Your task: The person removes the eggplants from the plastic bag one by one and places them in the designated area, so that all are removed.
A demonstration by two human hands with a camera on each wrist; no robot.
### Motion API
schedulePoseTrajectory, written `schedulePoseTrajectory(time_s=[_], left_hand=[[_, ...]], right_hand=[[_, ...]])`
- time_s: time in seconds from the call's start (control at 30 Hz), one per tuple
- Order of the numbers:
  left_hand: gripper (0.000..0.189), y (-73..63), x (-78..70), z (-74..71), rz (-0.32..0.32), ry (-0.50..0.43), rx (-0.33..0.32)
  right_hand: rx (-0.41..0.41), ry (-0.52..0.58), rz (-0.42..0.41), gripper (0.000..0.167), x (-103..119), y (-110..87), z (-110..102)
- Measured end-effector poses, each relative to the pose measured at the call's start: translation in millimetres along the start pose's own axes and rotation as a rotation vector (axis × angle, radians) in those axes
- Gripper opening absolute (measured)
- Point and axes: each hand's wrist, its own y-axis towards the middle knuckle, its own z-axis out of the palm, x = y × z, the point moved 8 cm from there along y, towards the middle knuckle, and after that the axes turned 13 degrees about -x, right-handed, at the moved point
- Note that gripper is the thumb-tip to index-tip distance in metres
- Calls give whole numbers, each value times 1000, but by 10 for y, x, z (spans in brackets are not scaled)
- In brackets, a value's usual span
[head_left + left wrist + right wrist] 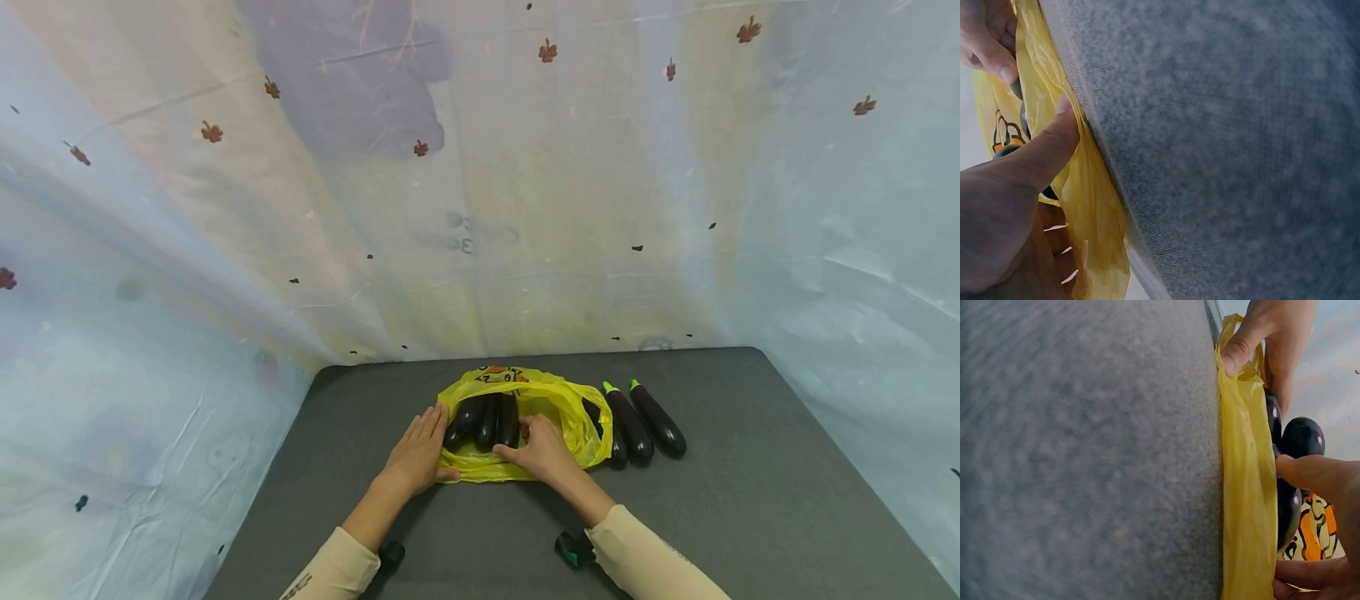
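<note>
A yellow plastic bag (555, 400) lies on its side with its mouth toward me, and three dark eggplants (487, 421) rest side by side in its left part. My left hand (414, 452) lies along the bag's left side with fingers extended. Its thumb (1060, 134) presses on the bag's lower rim. Reaching into the mouth, my right hand (546, 452) grips the rightmost of these eggplants (1289, 515), thumb on one side and fingers on the other. The bag's film hides part of the right hand's fingers in the right wrist view.
Right of the bag lie more eggplants, two with green stems (630, 429), (658, 421) and one partly covered by the bag (617, 446). Everything rests on a dark grey table (750, 500). A patterned plastic curtain (570, 208) hangs behind and around it.
</note>
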Motion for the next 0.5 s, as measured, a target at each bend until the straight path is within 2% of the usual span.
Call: schedulePoseTrajectory(time_s=[0.17,0.27,0.5], left_hand=[[116,-2,-5,1,2,1,-3],[115,-4,-8,-3,4,-1,-2],[116,-11,-11,-4,6,-1,-1]], right_hand=[[7,8,16,58,-11,-2,-20],[4,4,18,63,-13,-8,-50],[22,39,80,66,-48,-41,-131]])
